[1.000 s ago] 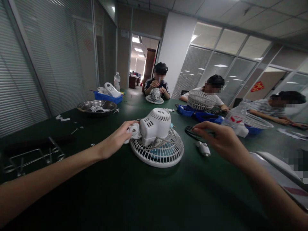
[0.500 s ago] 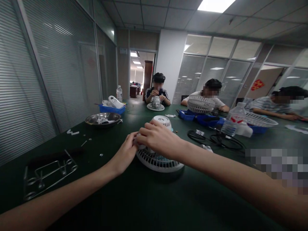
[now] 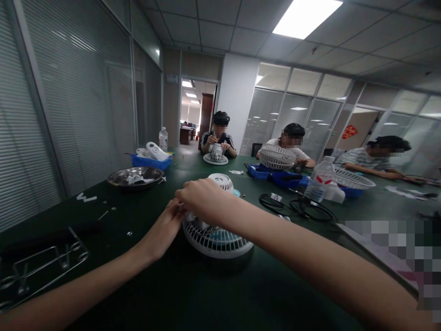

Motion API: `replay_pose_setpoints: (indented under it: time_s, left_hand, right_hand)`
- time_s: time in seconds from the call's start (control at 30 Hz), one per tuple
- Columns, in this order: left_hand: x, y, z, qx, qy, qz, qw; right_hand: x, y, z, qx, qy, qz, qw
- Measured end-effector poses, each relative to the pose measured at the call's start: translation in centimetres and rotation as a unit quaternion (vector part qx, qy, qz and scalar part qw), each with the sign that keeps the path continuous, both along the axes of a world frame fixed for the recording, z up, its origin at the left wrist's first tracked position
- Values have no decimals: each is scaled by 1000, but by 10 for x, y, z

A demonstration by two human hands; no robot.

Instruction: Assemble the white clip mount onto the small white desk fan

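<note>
The round white plastic fan [image 3: 223, 243] lies grille-down, vented white housing [image 3: 221, 180] mounted; the bent silver wire stand [image 3: 65, 265] lies unattached, left of it. Left hand [image 3: 160, 236] and right hand [image 3: 201, 196] meet, curled, at the fan's left; grip hidden.

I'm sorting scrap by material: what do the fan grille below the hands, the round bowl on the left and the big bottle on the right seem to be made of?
Fan grille: probably moulded plastic, white and fairly matte, judging by its even, slim ribs.
Bowl: likely stainless steel, polished, since it shows bright reflections.
Bottle: apparently clear plastic, glossy, being see-through, though glass is possible.
</note>
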State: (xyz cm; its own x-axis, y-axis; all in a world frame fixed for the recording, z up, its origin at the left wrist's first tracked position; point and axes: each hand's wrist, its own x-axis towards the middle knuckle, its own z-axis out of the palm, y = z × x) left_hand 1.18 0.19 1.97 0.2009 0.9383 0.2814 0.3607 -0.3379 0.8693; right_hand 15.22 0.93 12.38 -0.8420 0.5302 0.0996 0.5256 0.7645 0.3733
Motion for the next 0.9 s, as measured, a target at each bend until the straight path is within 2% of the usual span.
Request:
replay_pose_setpoints:
  time_s: [0.17,0.33,0.63,0.8,0.9]
  left_hand:
    - [2,-5,3,6,13,-2,1000]
    - [1,-9,7,2,26,-7,1000]
    - [-2,-5,2,-24,3,-19,1000]
    - [-2,-5,2,-21,4,-21,1000]
    - [-1,-3,-1,-12,-1,-16,1000]
  right_hand:
    - [13,12,-6,-14,48,34,998]
    - [19,22,-4,-60,58,61,995]
    - [15,25,1,-130,49,29,990]
    - [11,18,13,-121,13,3,993]
    - [8,14,14,-101,-5,0,995]
